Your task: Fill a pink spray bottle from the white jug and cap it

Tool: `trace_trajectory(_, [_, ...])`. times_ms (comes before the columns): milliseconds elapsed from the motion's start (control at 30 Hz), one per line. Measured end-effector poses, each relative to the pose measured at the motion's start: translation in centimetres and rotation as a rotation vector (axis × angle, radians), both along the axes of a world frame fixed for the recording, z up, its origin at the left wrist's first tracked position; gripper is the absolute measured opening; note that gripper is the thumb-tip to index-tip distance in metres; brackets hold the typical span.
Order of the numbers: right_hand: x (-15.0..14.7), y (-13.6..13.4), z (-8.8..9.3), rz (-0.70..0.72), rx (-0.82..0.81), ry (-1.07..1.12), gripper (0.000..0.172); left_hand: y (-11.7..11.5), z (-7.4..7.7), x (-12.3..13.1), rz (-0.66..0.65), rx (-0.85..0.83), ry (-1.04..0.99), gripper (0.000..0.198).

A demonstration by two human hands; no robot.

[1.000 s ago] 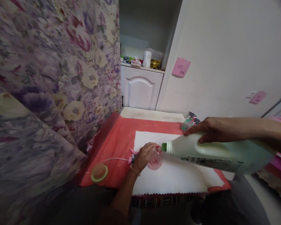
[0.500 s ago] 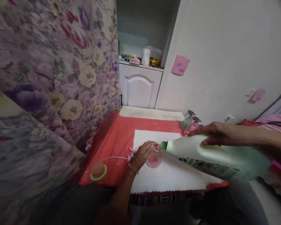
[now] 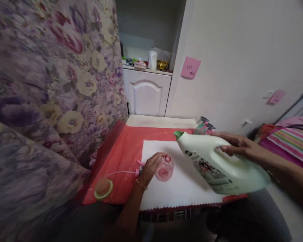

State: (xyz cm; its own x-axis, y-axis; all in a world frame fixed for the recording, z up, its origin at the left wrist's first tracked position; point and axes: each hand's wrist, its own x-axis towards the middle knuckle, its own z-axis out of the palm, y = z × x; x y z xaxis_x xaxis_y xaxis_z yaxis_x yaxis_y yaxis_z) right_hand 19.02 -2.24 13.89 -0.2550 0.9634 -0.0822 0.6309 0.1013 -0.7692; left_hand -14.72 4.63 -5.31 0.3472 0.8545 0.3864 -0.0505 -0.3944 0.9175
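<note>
My left hand (image 3: 149,169) is closed around the side of a clear pink spray bottle (image 3: 164,169), whose neck is uncovered. The bottle stands on a white cloth (image 3: 184,188) with a zigzag edge. My right hand (image 3: 238,145) grips the handle of a large pale green detergent jug (image 3: 219,164). The jug leans with its green spout (image 3: 178,134) up and to the left, apart from the bottle's neck. Beside my left wrist lies a pink spray head (image 3: 138,170) with its thin tube stretching left over the red table cover (image 3: 121,154).
Two spray bottles with black and pink heads (image 3: 207,126) stand behind the jug. A small jar with a pale green rim (image 3: 103,188) sits at the front left. A floral curtain (image 3: 53,84) hangs along the left; a white wall (image 3: 224,67) rises on the right.
The jug's spout has lifted up away from the pink bottle's neck, and the jug has tipped back toward upright. My left hand keeps its hold on the bottle.
</note>
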Motion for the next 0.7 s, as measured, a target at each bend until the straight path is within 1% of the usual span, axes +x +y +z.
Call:
trace_trajectory(67, [-0.6,0.4,-0.9,-0.085,0.004,0.186,0.071,-0.1,0.1,0.0,0.002,-0.013,-0.007,0.038])
trace_trajectory(133, [-1.5,1.3,-2.4,-0.119,0.047,0.381,0.073,-0.2,0.2,-0.1,-0.003,-0.028,-0.024,0.038])
trace_trajectory(233, [-3.1,3.5,-5.3,-0.130,0.152,0.625,0.079,-0.2,0.3,-0.1,-0.011,-0.047,-0.044,0.038])
trace_trajectory(333, [-5.1,5.9,-8.4,-0.150,0.271,0.820,0.078,-0.3,0.3,-0.1,-0.005,-0.059,-0.041,0.038])
trace_trajectory(433, [-7.4,8.0,-11.7,-0.230,0.378,0.932,0.077,-0.3,0.2,-0.2,0.013,-0.045,-0.029,0.038])
trace_trajectory(533, [-9.5,9.1,-15.2,-0.310,0.484,0.997,0.080,-0.3,0.0,-0.3,0.039,-0.051,-0.016,0.038])
trace_trajectory(633, [-10.8,9.3,-18.3,-0.401,0.468,0.978,0.080,-0.4,-0.2,-0.5,0.064,-0.065,-0.008,0.038])
trace_trajectory(700, [-11.0,9.2,-19.6,-0.415,0.452,0.917,0.076,-0.4,-0.4,-0.6,0.085,-0.066,0.001,0.038])
